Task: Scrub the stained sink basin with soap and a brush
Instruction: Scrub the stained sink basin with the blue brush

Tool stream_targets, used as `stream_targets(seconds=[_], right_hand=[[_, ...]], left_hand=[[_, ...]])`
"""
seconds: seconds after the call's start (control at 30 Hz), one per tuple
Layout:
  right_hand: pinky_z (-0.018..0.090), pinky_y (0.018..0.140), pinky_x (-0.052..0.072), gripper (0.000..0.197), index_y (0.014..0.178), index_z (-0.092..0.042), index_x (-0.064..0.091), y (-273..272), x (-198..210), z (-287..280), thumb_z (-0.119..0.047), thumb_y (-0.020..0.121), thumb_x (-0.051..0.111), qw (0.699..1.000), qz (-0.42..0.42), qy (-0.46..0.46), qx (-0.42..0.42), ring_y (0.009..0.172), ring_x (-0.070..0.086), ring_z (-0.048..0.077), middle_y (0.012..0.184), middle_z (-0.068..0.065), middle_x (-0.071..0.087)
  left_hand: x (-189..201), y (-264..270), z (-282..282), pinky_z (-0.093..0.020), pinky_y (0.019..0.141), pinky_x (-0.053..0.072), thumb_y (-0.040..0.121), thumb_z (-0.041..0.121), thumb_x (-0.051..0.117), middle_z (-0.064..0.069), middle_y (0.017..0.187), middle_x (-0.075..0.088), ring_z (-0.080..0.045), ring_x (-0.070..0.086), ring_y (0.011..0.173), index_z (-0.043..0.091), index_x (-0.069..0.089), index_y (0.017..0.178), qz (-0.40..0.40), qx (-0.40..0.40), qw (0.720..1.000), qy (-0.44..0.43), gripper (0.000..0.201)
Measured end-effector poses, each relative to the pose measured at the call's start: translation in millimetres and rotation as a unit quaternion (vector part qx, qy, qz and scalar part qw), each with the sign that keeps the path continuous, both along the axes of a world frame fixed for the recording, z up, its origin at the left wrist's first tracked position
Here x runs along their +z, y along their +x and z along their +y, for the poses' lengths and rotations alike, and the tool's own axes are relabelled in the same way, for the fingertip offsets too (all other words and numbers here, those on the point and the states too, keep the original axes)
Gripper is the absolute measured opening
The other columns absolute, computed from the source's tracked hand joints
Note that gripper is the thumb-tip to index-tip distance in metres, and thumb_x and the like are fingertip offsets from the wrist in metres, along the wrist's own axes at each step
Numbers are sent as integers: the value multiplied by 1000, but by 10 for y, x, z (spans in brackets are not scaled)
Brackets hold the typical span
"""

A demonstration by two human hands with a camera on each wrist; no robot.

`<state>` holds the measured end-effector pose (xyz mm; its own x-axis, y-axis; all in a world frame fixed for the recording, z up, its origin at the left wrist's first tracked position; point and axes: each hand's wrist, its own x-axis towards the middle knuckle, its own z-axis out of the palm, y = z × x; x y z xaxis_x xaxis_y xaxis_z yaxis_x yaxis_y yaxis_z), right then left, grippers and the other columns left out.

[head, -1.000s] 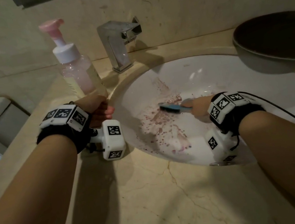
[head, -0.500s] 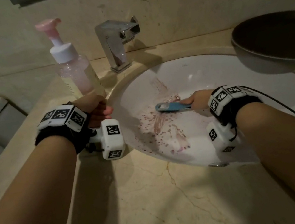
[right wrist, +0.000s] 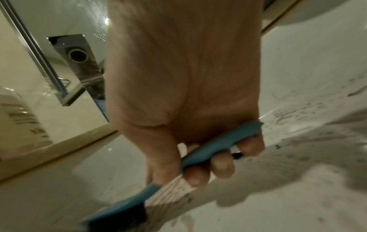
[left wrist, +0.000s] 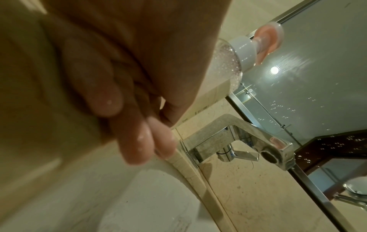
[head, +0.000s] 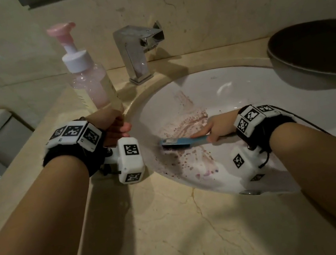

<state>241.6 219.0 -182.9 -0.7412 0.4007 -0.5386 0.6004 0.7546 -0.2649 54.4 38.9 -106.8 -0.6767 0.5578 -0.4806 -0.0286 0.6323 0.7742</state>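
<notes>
While the fingers [right wrist: 222, 167] of the right hand [head: 220, 126] curl around the blue handle of the brush [head: 182, 141], with the index finger laid along its top, the bristled head lies against the white wall of the sink basin [head: 244, 82], on the side of the basin away from the faucet [head: 138, 51] and toward the person. Reddish-purple stains [head: 184, 124] streak and speckle the basin just around the brush head, running up toward the faucet and down toward the near rim. In the right wrist view the bristles [right wrist: 168, 196] show pale with dark flecks, pressed toward the smeared surface. The fingers [left wrist: 143, 141] of the left hand [head: 113, 125] wrap around the bottom of the soap bottle [head: 94, 88], holding it upright and tilted slightly, to the left of the faucet and beside the basin's left rim; whether its base touches the counter cannot be told. The bottle is clear with pink liquid, a white collar and a pink pump head [left wrist: 268, 42]. The beige marble counter [head: 182, 237] surrounds the basin, and a dark round bowl [head: 317, 51] sits on it to the right of the faucet, overhanging the basin's right edge. A mirror [left wrist: 317, 78] rises behind the faucet.
</notes>
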Motion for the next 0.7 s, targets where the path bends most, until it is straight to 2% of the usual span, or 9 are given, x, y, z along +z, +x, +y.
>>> stream_targets(seconds=[0.07,0.13,0.17,0.27,0.37,0.43,0.57,0.63,0.7], right_hand=[[12,68,43,49,140,-34,38,-113,-25,-21,-12,97,42,1000,1,13,-5,84,62,6,99,1,63],[25,85,43,49,148,-21,27,-153,-34,-13,-15,101,36,995,-12,95,9,114,56,24,133,12,53],[23,83,42,50,150,-18,20,-143,-65,28,-15,102,33,992,-24,122,21,117,53,25,140,13,47],[12,68,38,47,145,-25,33,-67,-104,130,-13,100,38,996,-19,80,20,102,55,19,134,-1,51],[21,66,38,53,132,-43,49,-14,-20,98,-10,91,49,999,-18,-25,25,70,51,12,85,-22,63],[24,73,41,53,135,-41,46,-60,-95,105,-11,92,48,1000,-11,7,25,82,56,18,98,-15,62],[29,89,40,43,142,-7,38,-55,-289,208,-10,99,40,990,-23,136,-38,121,52,27,135,11,52],[33,93,40,46,142,-13,39,27,-271,211,-11,97,43,988,8,143,-63,125,49,29,137,14,49],[33,94,42,52,138,-32,45,108,-158,164,-12,91,50,996,36,65,-51,115,55,25,132,5,53]], left_hand=[[1,18,0,-6,34,32,99,32,34,2,30,43,-10,42,22,16,36,59,-1,-3,1000,-5,43],[7,32,3,-5,33,32,100,33,34,1,29,43,-10,42,21,15,36,59,-5,-3,1000,-3,45],[10,36,7,-5,34,32,100,34,34,1,29,42,-10,42,21,15,36,59,-5,-4,1000,-3,45],[17,26,2,-5,34,30,100,33,33,1,29,42,-10,40,21,15,36,59,-2,-8,1000,-12,45],[21,27,6,-5,34,31,99,36,34,0,31,41,-11,40,22,16,35,59,-3,-9,1000,-10,45],[34,42,5,-5,34,30,98,34,34,-1,36,40,-12,41,27,16,35,59,5,-11,1000,-14,44],[65,87,-6,-5,33,30,97,25,29,2,29,38,-9,41,22,16,33,59,10,-25,999,-24,39],[76,103,-8,-4,33,31,98,25,29,3,27,38,-9,41,21,16,33,59,15,-26,999,-29,40],[84,111,-12,-5,34,33,98,26,32,3,27,41,-9,42,21,16,36,60,24,-23,999,-29,39]])
